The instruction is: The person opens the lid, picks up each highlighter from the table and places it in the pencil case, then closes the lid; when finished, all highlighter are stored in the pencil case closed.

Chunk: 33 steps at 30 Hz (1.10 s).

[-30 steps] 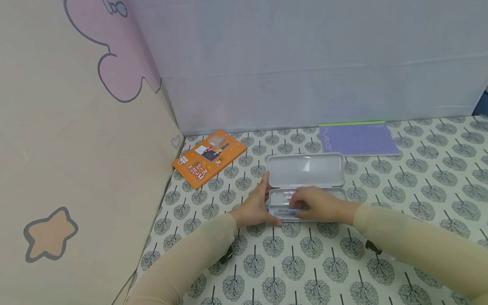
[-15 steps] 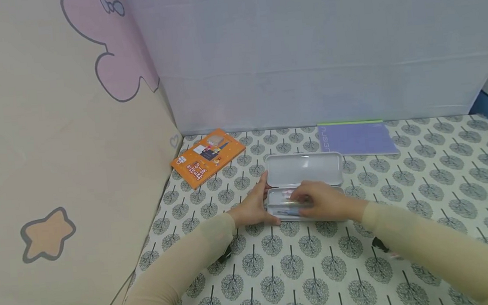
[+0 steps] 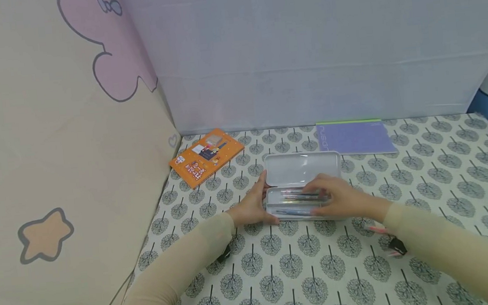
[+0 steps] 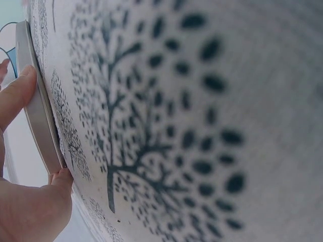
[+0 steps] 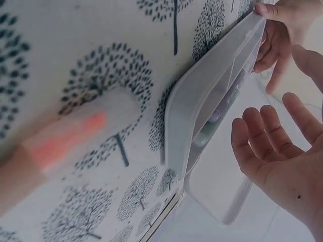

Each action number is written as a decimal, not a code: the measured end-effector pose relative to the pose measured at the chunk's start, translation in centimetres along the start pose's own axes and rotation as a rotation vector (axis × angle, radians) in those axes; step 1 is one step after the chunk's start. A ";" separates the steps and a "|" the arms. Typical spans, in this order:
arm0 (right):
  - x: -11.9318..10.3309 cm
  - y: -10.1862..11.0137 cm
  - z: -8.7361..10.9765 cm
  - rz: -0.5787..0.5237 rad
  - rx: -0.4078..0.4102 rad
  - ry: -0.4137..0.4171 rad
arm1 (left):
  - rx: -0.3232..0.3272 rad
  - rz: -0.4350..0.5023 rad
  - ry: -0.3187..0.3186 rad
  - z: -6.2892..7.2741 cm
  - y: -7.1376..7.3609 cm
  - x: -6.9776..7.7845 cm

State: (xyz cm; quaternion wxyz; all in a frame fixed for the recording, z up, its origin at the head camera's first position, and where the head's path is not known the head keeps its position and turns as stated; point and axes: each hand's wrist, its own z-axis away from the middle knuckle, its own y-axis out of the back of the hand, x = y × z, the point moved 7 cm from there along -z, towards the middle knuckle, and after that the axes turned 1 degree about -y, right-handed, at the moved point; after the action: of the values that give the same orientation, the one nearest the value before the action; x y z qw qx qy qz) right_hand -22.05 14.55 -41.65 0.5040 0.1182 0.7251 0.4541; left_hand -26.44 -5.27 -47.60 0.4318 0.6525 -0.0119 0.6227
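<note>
Near the centre of the worktop [image 3: 294, 283], a white pencil case [image 5: 181, 126] is being gripped at its nine o'clock end by the left hand [image 3: 251, 209], the thumb being set at the near corner and the fingers at the far one. The end is being spanned across its width, presumably so that sliding is prevented. The lid [image 3: 302, 168] is being seen folded back at twelve o'clock, probably so that access from above is allowed. Slim pens [image 3: 294, 212] are being contained lengthwise, an orientation likely being dictated by the narrow shape.

Over the three o'clock half, the right hand [image 3: 339, 198] is being held moderately wide, its fingers being gently bent and its thumb set apart; nothing is being grasped by it. Whether any pen is being touched cannot be told.

At ten o'clock from the case, an orange booklet [image 3: 207, 156] is being observed askew; at two o'clock, a purple notebook [image 3: 356, 138]. Both are being positioned beyond the hands, perhaps so that elbow room is given. At four o'clock, a blurred pink item [image 5: 68, 137] is being noted; its kind cannot be determined.
</note>
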 end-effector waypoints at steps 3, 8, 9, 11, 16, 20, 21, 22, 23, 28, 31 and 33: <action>0.5 0.7 0.9 -0.004 0.013 -0.004 | 0.000 0.005 -0.004 0.0 0.0 0.0; 1.9 1.8 2.5 0.011 0.047 -0.030 | 0.001 -0.012 -0.002 0.0 0.1 0.0; 2.1 2.0 2.8 0.010 0.054 -0.032 | 0.002 -0.017 -0.001 0.0 0.1 -0.1; 2.7 2.3 3.6 0.004 0.069 -0.030 | 0.003 -0.020 0.000 0.0 0.1 -0.1; 3.5 3.0 6.0 0.001 0.112 -0.002 | 0.004 -0.018 -0.004 0.0 0.1 0.0; 3.6 3.9 8.1 0.007 0.164 0.034 | 0.000 -0.019 -0.006 0.0 0.0 0.1; 3.7 4.1 8.6 0.008 0.175 0.039 | -0.001 -0.020 -0.006 0.0 0.0 0.1; 3.7 4.2 9.1 0.012 0.188 0.038 | -0.001 -0.019 -0.007 0.0 0.0 0.1; 3.8 4.4 9.6 0.012 0.192 0.030 | -0.001 -0.018 -0.007 0.0 0.0 0.1; 4.7 4.6 11.8 0.026 0.207 -0.018 | 0.003 -0.025 -0.003 0.0 0.0 0.1; 4.9 4.5 12.8 0.044 0.225 0.017 | 0.007 -0.033 -0.001 0.1 0.0 0.1; 5.1 4.3 13.3 0.059 0.233 0.034 | 0.007 -0.031 0.001 0.0 0.0 0.1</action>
State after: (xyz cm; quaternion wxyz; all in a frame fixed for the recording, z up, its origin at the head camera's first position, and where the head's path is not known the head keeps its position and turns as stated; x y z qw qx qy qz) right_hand -14.53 27.33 -42.59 0.4610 0.1897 0.7777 0.3831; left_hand -26.40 -5.27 -47.51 0.4390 0.6538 0.0006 0.6164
